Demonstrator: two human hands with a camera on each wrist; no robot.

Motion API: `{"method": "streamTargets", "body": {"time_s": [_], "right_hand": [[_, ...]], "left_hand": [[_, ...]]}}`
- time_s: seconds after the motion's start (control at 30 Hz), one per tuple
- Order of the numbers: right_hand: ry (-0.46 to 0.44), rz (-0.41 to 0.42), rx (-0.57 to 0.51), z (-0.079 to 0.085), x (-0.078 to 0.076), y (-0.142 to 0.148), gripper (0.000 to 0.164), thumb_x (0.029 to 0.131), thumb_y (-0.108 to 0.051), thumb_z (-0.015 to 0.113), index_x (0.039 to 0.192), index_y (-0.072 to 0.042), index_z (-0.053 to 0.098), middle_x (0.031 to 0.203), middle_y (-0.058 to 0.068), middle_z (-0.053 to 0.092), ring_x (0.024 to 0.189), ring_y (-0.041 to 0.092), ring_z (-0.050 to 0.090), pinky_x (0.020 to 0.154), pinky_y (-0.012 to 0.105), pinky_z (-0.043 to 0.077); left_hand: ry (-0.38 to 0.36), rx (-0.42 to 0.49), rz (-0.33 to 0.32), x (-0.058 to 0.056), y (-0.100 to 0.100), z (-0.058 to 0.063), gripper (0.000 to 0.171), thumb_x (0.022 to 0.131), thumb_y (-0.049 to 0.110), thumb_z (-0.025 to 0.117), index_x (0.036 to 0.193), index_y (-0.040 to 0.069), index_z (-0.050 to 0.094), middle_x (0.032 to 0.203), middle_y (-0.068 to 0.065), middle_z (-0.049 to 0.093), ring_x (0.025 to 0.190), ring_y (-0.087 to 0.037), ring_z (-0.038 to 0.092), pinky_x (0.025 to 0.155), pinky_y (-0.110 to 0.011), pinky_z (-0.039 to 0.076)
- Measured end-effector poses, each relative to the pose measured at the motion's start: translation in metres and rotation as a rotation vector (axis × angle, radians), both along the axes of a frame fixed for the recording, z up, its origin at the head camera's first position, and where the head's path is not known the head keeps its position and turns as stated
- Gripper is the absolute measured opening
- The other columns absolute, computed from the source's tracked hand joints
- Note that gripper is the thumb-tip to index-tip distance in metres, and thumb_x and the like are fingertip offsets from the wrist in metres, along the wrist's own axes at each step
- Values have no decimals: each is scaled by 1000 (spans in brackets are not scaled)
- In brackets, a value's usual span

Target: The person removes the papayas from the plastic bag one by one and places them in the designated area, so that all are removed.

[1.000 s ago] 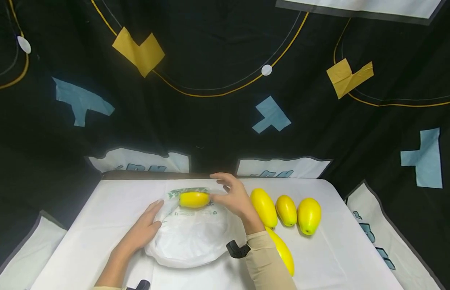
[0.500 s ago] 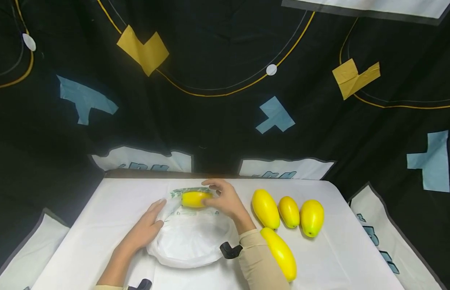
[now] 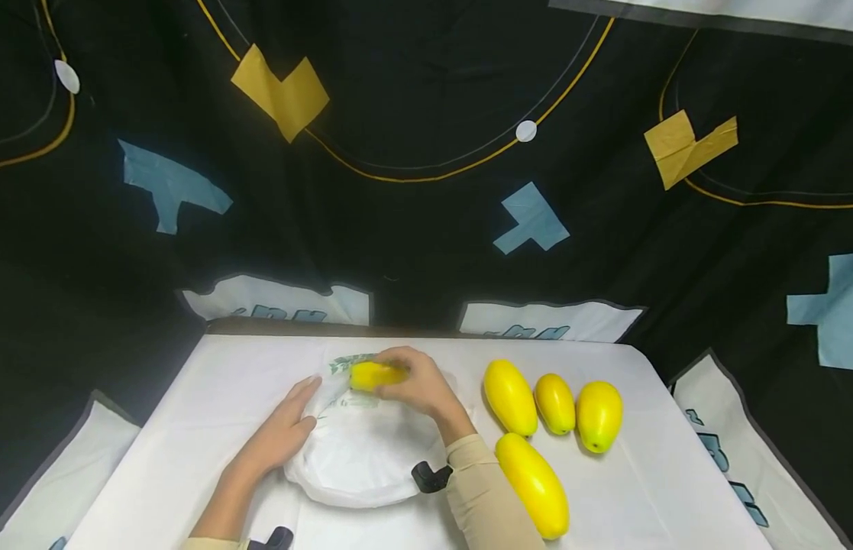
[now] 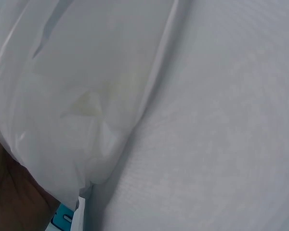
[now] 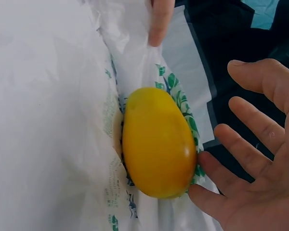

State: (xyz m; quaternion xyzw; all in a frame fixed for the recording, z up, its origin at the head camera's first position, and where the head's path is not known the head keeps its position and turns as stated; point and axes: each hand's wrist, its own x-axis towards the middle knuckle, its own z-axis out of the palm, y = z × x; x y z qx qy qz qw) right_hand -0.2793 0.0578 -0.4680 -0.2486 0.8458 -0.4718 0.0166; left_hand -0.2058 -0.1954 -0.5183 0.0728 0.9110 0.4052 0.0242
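Note:
A smooth yellow oblong fruit (image 3: 373, 376) lies crosswise at the mouth of a white plastic bag (image 3: 357, 466) with green print. Over the fruit's right end is my right hand (image 3: 418, 386), covering part of it in the head view. In the right wrist view that hand's spread fingers (image 5: 221, 168) lie beside the fruit (image 5: 159, 144), fingertips at its edge. My left hand (image 3: 282, 428) rests along the bag's left side, fingers extended and thumb apart. The left wrist view has thin bag plastic (image 4: 86, 110) over part of the left palm (image 4: 14, 197).
To the right, several more yellow fruits lie on the white table, among them an upright one (image 3: 510, 397), a small one (image 3: 555, 403), a rounded one (image 3: 599, 416) and a long one (image 3: 532, 485). A black curtain (image 3: 412, 244) hangs behind the table.
My right hand has moved left, from the fruit's right end to partly over it. The fruit and my left hand stay in place at the bag. The head view has shifted slightly.

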Motion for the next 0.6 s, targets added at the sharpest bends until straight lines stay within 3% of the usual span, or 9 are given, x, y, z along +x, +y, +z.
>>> {"method": "streamTargets", "body": {"time_s": [0.33,0.6], "right_hand": [[42,-5,63,-4,0,-8,46,70,-14,84,114,-16,72,128,-2,62,121,14,54,108,32,40],[89,12,83,-9,-4,-14,47,71,-15,83,116,-12,71,129,-1,62,122,14,54,109,32,39]], "left_hand": [[7,3,-10,1,-1,3,62,94,4,45,153,2,26,159,-21,18,145,-41,15,116,-58,12],[19,13,-19,2,-1,2,61,95,5,44,153,1,26,158,-22,18,145,-42,15,116,-58,12]]}}
